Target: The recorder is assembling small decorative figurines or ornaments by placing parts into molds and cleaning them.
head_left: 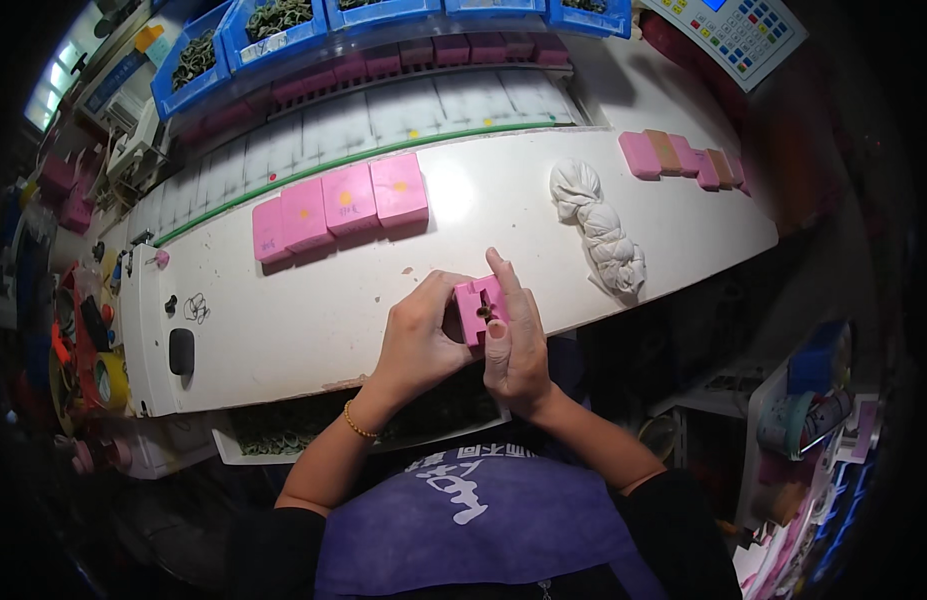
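Right now a small pink block [480, 309] with a dark slot in its face sits between both hands, held just above the near edge of the white worktable [313, 330]. The left hand [419, 337] curls closed around its left side, and the right hand [514, 335] clasps the right side, thumb pressed on the front and forefinger raised straight. Farther back on the table lies a row of four larger pink blocks [343, 208]. To the right rests a knotted white rag [601, 228], with a short row of pink and tan blocks [683, 156] beyond it. Blue bins [273, 30] line the far edge.
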`<state>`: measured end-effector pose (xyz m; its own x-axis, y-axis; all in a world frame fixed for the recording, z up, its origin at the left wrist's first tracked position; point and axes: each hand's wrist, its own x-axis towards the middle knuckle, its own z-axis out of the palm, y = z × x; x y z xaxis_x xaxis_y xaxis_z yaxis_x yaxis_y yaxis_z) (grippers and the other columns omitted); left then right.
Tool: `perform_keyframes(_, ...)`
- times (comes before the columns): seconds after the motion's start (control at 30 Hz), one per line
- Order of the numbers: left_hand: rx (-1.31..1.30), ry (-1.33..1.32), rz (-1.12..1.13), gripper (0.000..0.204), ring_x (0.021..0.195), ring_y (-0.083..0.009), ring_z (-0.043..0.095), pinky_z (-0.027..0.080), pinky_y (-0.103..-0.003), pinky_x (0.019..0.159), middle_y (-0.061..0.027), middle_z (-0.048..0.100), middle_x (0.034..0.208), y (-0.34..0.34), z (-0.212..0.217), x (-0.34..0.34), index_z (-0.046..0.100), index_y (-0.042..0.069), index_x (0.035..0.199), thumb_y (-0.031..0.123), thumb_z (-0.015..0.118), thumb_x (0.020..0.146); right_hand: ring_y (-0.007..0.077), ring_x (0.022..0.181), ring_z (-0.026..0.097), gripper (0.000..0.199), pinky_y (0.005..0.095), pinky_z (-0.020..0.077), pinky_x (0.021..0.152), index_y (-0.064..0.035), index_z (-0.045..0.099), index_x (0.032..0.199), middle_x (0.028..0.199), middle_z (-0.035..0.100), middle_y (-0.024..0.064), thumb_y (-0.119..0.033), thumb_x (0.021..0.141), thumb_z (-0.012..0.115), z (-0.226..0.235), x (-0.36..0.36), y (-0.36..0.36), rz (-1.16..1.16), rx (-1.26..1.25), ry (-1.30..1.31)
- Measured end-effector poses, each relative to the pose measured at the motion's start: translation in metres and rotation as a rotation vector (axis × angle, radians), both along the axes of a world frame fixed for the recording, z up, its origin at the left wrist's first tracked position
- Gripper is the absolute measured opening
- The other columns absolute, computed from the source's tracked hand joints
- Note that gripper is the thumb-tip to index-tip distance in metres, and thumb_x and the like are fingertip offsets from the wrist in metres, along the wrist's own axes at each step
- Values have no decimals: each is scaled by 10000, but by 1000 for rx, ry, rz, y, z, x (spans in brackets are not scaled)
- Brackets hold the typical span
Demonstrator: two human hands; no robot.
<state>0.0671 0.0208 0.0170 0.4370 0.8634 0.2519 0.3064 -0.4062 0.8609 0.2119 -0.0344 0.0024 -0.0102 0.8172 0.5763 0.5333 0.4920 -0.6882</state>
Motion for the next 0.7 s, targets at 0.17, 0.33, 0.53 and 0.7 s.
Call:
perform_keyframes(0.17,-2,-11,16,445,782,-285,674,546,-355,714,-122,640,914,-3,0,1,628,39,1048,159,850,681,301,866,531,527,411,479,842,154,301,1477,1507,414,296,-158,1061,385,0,-4,-3,-43,21,29)
perform_keyframes(0.33,13,-7,47,438,778,-270,675,547,-354,713,-114,642,909,-6,-1,2,630,44,1049,150,845,683,311,906,558,515,401,485,872,154,299,1485,1496,425,300,-136,1065,365,0,-8,-5,-116,-20,82)
perform_keyframes(0.53,1,4,73,439,797,-259,683,552,-352,730,-108,655,916,-8,0,2,635,52,1050,160,851,683,295,904,577,514,380,492,859,136,299,1501,1435,488,297,-118,1059,370,5,-12,-6,-171,-38,99)
perform_keyframes(0.7,-13,24,92,484,811,-258,689,553,-348,749,-102,664,932,-8,0,2,631,55,1069,165,884,671,269,862,575,517,360,491,839,110,299,1518,1234,587,248,-120,1061,373,5,-13,-7,-195,-60,174)
